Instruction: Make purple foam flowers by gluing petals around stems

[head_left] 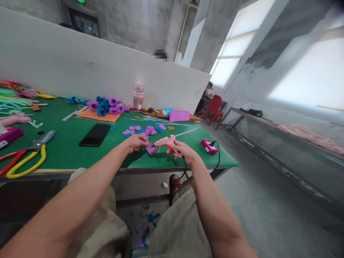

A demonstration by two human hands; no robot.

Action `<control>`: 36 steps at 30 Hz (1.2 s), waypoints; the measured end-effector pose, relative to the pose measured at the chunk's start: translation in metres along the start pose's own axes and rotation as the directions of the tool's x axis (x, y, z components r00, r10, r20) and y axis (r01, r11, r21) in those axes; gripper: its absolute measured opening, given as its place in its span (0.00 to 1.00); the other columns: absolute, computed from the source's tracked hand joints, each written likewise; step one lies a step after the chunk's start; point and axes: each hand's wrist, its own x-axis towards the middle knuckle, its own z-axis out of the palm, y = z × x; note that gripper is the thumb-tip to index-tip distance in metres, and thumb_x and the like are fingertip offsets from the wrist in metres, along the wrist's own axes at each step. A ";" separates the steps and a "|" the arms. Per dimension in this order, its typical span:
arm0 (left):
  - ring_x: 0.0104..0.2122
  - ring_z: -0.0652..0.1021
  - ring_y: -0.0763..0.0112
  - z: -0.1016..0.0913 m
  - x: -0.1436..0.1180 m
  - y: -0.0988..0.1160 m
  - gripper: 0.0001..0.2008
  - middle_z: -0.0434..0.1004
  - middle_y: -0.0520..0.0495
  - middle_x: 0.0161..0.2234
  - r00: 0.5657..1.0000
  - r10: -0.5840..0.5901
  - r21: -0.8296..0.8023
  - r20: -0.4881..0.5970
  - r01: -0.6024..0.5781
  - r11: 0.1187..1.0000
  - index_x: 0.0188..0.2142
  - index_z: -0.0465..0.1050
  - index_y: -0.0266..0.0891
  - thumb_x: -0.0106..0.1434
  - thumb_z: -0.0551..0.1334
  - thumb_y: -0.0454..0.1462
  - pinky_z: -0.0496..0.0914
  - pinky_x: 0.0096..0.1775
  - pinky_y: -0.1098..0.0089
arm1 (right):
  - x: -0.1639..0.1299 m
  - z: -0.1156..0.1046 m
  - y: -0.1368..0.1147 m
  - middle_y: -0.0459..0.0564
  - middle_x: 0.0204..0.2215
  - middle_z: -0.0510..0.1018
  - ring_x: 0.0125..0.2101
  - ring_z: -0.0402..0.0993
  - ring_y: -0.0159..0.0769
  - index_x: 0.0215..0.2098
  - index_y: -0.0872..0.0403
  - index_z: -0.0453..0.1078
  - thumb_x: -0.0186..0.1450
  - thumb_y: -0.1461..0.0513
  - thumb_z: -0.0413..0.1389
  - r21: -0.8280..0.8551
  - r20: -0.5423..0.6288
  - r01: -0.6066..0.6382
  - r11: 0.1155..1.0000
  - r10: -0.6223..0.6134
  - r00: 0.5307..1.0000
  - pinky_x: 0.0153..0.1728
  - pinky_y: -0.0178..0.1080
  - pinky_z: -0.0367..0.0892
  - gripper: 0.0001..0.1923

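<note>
My right hand (182, 151) is wrapped round the handle of a pink hot glue gun (163, 142), whose nozzle points left. A clear glue stick (186, 132) sticks out of its back end. Between the fingertips of my left hand (136, 142) is pinched a purple paper petal (151, 148), right by the nozzle tip. Just behind both hands, loose purple and blue petals (148, 130) lie scattered on the green tabletop (70, 154).
Finished purple and blue paper flowers (103, 105) rest on orange sheets. Nearby are a black phone (94, 135), large scissors (32, 154), a pink bottle (138, 96), and a magenta power box (209, 147) with a black cord. A white partition (107, 68) stands behind; a person (208, 89) sits farther back.
</note>
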 end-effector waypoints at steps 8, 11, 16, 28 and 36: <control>0.10 0.51 0.88 -0.015 0.000 0.000 0.18 0.55 0.62 0.13 0.989 0.034 -0.277 0.144 0.007 0.961 0.24 0.64 0.37 0.41 0.73 0.38 0.42 0.14 0.79 | 0.004 -0.009 0.002 0.47 0.26 0.77 0.13 0.55 0.21 0.39 0.54 0.67 0.59 0.53 0.57 0.065 -0.073 0.008 0.998 -0.003 0.997 0.14 0.28 0.57 0.15; 0.10 0.50 0.89 -0.019 -0.004 0.002 0.18 0.54 0.62 0.12 0.982 0.049 -0.325 0.183 0.014 0.945 0.23 0.64 0.37 0.40 0.73 0.38 0.42 0.13 0.80 | 0.006 -0.013 0.004 0.48 0.28 0.76 0.13 0.56 0.21 0.41 0.55 0.67 0.59 0.53 0.57 0.047 -0.081 0.009 0.999 -0.006 0.997 0.14 0.29 0.57 0.16; 0.10 0.51 0.88 -0.023 -0.010 0.006 0.18 0.57 0.60 0.14 0.971 0.110 -0.404 0.211 -0.016 0.915 0.24 0.66 0.37 0.39 0.74 0.37 0.41 0.12 0.79 | 0.012 -0.029 0.010 0.47 0.21 0.71 0.18 0.62 0.27 0.30 0.56 0.66 0.59 0.49 0.54 -0.127 -0.287 -0.019 0.992 -0.018 0.958 0.18 0.31 0.60 0.17; 0.11 0.53 0.87 -0.009 -0.055 0.019 0.12 0.61 0.58 0.14 0.974 0.218 -0.330 0.059 -0.187 0.925 0.24 0.70 0.35 0.43 0.70 0.38 0.42 0.13 0.79 | 0.022 -0.035 0.013 0.50 0.23 0.73 0.31 0.69 0.37 0.23 0.55 0.67 0.56 0.56 0.56 -0.479 -0.619 -0.187 0.858 -0.179 0.764 0.29 0.34 0.58 0.11; 0.13 0.58 0.84 0.005 -0.047 0.014 0.07 0.68 0.55 0.16 0.967 0.253 -0.133 0.005 -0.250 0.959 0.21 0.72 0.34 0.42 0.67 0.36 0.47 0.15 0.78 | 0.014 0.034 0.008 0.48 0.28 0.76 0.30 0.69 0.33 0.32 0.55 0.73 0.56 0.49 0.55 -0.240 -0.160 0.142 0.960 -0.184 0.970 0.32 0.34 0.61 0.18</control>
